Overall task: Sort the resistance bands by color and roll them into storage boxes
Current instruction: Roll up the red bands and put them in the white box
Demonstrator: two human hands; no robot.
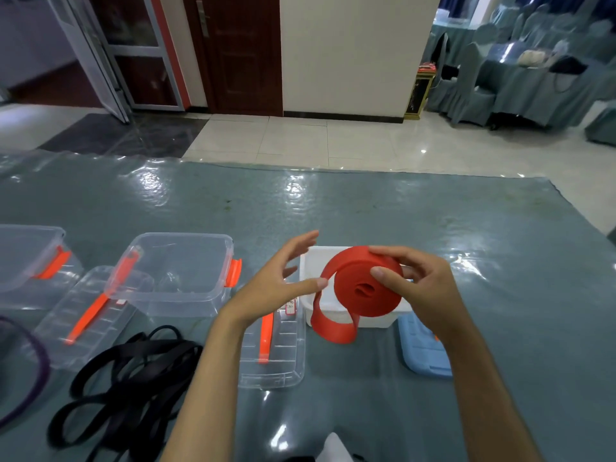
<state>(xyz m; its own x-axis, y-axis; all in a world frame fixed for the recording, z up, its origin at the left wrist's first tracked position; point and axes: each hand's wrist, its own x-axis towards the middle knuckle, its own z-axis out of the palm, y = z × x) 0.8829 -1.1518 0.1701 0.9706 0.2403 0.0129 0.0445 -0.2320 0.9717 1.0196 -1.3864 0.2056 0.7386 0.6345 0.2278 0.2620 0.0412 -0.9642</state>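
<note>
right hand (pixel 423 288) pinches red band (pixel 363 288) roll, held over white box (pixel 316 261) | left hand (pixel 276 281) fingers spread, thumb touching band (loose tail hangs) | black bands (pixel 133 378) on table (pixel 433 221), left

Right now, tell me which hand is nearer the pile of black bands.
Left. The left hand is raised just right of and beyond the black bands, its thumb touching the red band. The right hand holds that roll farther right, over the white box.
</note>
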